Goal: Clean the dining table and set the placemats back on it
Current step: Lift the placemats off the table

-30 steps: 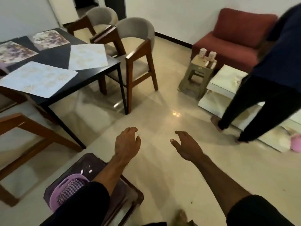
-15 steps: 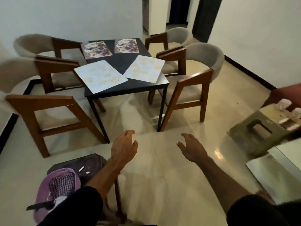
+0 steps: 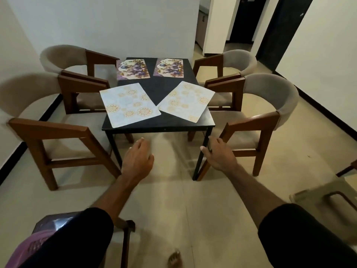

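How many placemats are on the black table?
4. Two purple flowery ones lie side by side at the far end. Two pale gold-patterned ones lie at the near end, one left, one right and crooked. None looks hidden.

Four armchairs (image 3: 266, 105) flank table; stool (image 3: 328, 198) right; purple basket (image 3: 36, 242) bottom-left.

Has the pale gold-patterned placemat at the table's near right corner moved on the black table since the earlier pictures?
No. The pale gold-patterned placemat lies slanted at the same near right corner of the black table, its corner overhanging the right edge as before; only the camera turned.
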